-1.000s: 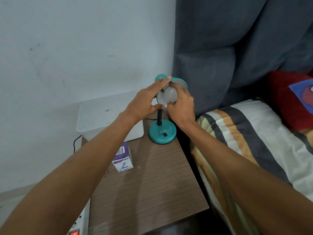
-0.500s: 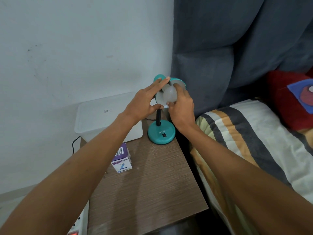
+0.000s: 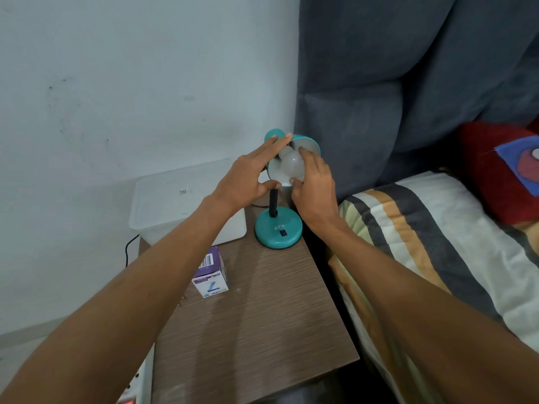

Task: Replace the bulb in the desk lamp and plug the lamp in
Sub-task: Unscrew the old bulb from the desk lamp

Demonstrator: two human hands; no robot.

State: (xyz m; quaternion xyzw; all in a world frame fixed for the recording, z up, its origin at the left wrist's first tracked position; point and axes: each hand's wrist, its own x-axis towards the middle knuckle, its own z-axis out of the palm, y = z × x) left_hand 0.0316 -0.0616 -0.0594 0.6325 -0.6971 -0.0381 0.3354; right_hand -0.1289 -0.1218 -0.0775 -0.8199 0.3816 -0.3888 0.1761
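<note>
A teal desk lamp (image 3: 278,228) stands at the back right of the wooden bedside table (image 3: 253,322), its shade (image 3: 307,140) tilted toward me. A white bulb (image 3: 291,164) sits inside the shade. My right hand (image 3: 315,188) grips the bulb with thumb and fingers around it. My left hand (image 3: 248,179) holds the shade's left rim, fingers across its top and thumb below. A purple and white bulb box (image 3: 210,274) lies on the table to the left of the lamp's base. The lamp's plug is out of sight.
A white plastic lidded box (image 3: 180,199) stands at the table's back left against the wall. A black cable (image 3: 129,247) runs down beside it. A white power strip (image 3: 137,386) with a red switch lies at the bottom left. A bed with striped bedding (image 3: 431,243) borders the right.
My right hand's fingers have shifted around the bulb, with the thumb now lower. My left hand has stayed on the shade.
</note>
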